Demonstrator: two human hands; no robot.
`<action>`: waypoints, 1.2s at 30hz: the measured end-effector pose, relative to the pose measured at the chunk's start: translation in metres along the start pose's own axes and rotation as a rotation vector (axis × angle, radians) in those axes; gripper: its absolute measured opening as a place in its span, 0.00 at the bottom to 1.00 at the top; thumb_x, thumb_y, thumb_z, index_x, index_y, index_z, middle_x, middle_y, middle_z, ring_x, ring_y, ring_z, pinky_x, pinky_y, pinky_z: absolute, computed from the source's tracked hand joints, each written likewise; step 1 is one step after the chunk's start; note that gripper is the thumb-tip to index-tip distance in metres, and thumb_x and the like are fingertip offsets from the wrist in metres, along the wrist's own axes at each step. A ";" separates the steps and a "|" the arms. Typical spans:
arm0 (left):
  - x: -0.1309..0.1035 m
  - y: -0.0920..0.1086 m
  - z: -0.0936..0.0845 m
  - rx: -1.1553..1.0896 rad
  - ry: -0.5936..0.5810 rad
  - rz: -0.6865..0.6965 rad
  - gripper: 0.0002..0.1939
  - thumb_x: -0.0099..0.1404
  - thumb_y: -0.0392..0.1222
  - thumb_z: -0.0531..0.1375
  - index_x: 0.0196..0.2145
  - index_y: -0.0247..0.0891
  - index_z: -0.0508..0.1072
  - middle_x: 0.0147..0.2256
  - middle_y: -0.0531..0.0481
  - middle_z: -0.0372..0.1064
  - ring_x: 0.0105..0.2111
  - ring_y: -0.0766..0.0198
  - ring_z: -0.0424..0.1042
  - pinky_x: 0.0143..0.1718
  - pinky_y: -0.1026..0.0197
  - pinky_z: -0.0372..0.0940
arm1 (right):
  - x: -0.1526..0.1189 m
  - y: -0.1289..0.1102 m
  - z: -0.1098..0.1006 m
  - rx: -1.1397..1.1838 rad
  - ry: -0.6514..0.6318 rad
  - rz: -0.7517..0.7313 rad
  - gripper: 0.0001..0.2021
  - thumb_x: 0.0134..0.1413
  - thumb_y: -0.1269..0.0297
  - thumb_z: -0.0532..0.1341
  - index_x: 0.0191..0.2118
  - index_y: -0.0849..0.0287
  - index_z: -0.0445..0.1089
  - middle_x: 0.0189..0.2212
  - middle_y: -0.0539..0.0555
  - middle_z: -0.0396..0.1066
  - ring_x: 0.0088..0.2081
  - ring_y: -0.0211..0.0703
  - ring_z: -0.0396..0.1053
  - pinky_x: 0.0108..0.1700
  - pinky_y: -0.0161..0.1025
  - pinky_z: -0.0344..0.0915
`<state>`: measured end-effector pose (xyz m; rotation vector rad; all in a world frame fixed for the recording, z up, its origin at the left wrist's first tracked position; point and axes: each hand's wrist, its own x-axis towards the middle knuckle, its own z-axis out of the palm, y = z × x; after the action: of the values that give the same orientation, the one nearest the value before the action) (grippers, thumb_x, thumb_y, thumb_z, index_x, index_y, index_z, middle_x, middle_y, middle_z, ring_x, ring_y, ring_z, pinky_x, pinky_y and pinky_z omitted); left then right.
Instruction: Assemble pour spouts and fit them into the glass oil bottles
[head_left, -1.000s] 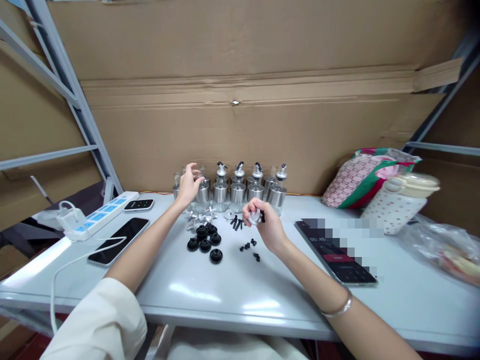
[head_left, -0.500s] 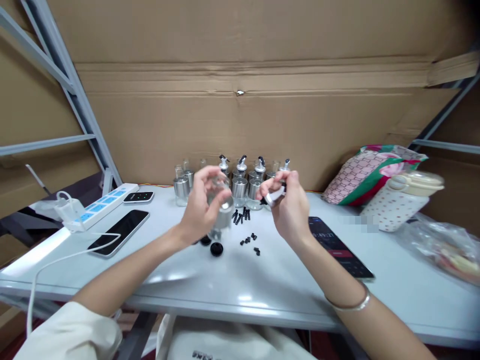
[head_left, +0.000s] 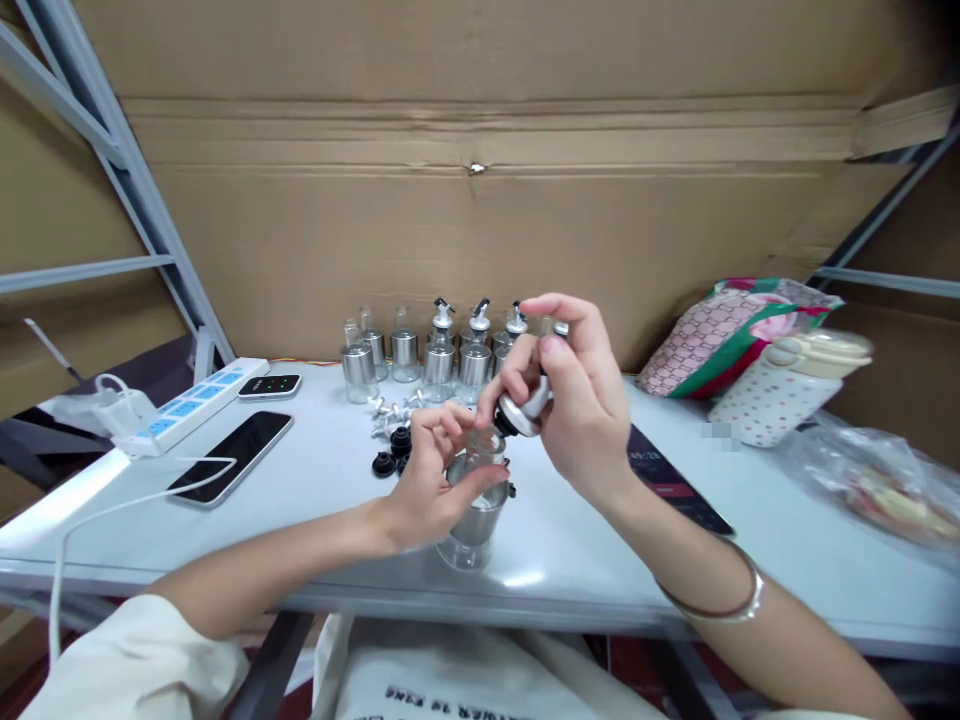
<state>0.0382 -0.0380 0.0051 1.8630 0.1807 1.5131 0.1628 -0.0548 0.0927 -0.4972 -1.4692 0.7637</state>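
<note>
My left hand point(head_left: 431, 480) is wrapped round the neck of a glass bottle point(head_left: 472, 525) with a metal band, close to the table's front edge. My right hand point(head_left: 581, 400) grips a silver and black pourer top point(head_left: 523, 412), tilted, its black end at the bottle's mouth. Whether the end is inside the mouth is hard to tell. Black caps point(head_left: 384, 464) and small white and silver parts point(head_left: 386, 412) lie left of the bottle. Behind the hands stand several banded bottles point(head_left: 360, 370), some with pourer tops point(head_left: 479, 318).
On the left lie a power strip point(head_left: 202, 405), a small device point(head_left: 270, 386) and a phone point(head_left: 232, 460) with a white cable. A larger phone point(head_left: 675, 485), a dotted tumbler point(head_left: 776, 395), a patterned bag point(head_left: 720, 335) and a plastic bag point(head_left: 885, 490) are right.
The bottle in my left hand has come down and nearer to me. My right hand has brought the pourer top left and down to its mouth. The camera view has shifted slightly.
</note>
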 end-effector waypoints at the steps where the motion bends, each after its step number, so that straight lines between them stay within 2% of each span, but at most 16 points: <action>1: 0.000 -0.001 -0.001 -0.001 0.009 0.011 0.19 0.64 0.38 0.60 0.40 0.47 0.50 0.42 0.54 0.52 0.35 0.72 0.68 0.34 0.65 0.71 | -0.001 0.001 0.001 0.001 -0.033 -0.002 0.06 0.60 0.64 0.48 0.43 0.51 0.56 0.17 0.41 0.55 0.18 0.37 0.67 0.20 0.35 0.59; 5: 0.000 -0.006 0.000 0.019 -0.002 0.086 0.21 0.65 0.38 0.59 0.46 0.51 0.50 0.43 0.54 0.53 0.34 0.73 0.68 0.35 0.65 0.70 | 0.000 0.008 0.000 0.016 -0.174 0.065 0.06 0.57 0.69 0.46 0.39 0.54 0.57 0.14 0.41 0.54 0.20 0.37 0.67 0.21 0.33 0.58; 9: -0.002 -0.009 0.001 0.039 -0.004 0.108 0.23 0.65 0.37 0.58 0.50 0.53 0.49 0.44 0.52 0.55 0.35 0.72 0.68 0.36 0.65 0.70 | 0.006 0.010 -0.001 0.014 -0.239 0.191 0.09 0.52 0.71 0.46 0.39 0.55 0.56 0.14 0.41 0.55 0.21 0.37 0.65 0.22 0.33 0.57; 12: -0.004 -0.009 0.001 0.058 0.001 0.090 0.26 0.65 0.38 0.59 0.54 0.54 0.49 0.44 0.51 0.59 0.35 0.70 0.70 0.36 0.64 0.70 | 0.014 0.009 -0.003 -0.047 -0.249 0.125 0.11 0.47 0.74 0.47 0.38 0.57 0.59 0.21 0.45 0.60 0.24 0.36 0.62 0.26 0.34 0.56; 15: -0.005 -0.009 -0.001 0.125 -0.023 -0.006 0.26 0.66 0.41 0.59 0.57 0.50 0.52 0.42 0.48 0.65 0.35 0.66 0.71 0.37 0.61 0.70 | 0.024 0.008 -0.005 -0.133 -0.301 0.033 0.09 0.41 0.76 0.47 0.29 0.58 0.60 0.23 0.48 0.60 0.26 0.36 0.59 0.29 0.36 0.56; 19: -0.006 -0.009 -0.002 0.102 -0.026 -0.054 0.22 0.65 0.43 0.59 0.54 0.46 0.57 0.37 0.50 0.68 0.33 0.65 0.72 0.36 0.61 0.69 | 0.033 0.011 -0.005 -0.211 -0.455 0.041 0.07 0.38 0.76 0.47 0.22 0.58 0.56 0.19 0.48 0.55 0.23 0.35 0.53 0.26 0.35 0.52; 22: -0.006 -0.011 -0.001 0.039 -0.002 -0.064 0.21 0.64 0.43 0.60 0.51 0.46 0.57 0.37 0.52 0.68 0.33 0.67 0.72 0.35 0.62 0.67 | 0.037 0.013 -0.002 -0.234 -0.542 0.094 0.06 0.37 0.76 0.46 0.21 0.57 0.53 0.17 0.47 0.51 0.21 0.35 0.49 0.24 0.35 0.49; 28: -0.008 -0.016 0.000 -0.042 0.027 -0.076 0.15 0.64 0.45 0.61 0.43 0.43 0.58 0.33 0.54 0.67 0.31 0.67 0.71 0.34 0.61 0.67 | 0.034 0.010 0.006 -0.364 -0.651 0.102 0.06 0.36 0.76 0.44 0.21 0.57 0.49 0.18 0.46 0.48 0.20 0.33 0.46 0.21 0.33 0.46; 36: -0.007 -0.017 0.000 -0.098 0.019 -0.104 0.14 0.63 0.48 0.61 0.41 0.43 0.60 0.32 0.56 0.64 0.30 0.68 0.70 0.33 0.62 0.67 | 0.024 0.013 0.002 -0.279 -0.593 0.070 0.06 0.42 0.74 0.45 0.22 0.56 0.49 0.19 0.47 0.49 0.21 0.34 0.47 0.22 0.34 0.47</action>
<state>0.0419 -0.0293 -0.0101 1.7365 0.2053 1.4438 0.1578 -0.0293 0.1002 -0.5610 -2.1390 0.8035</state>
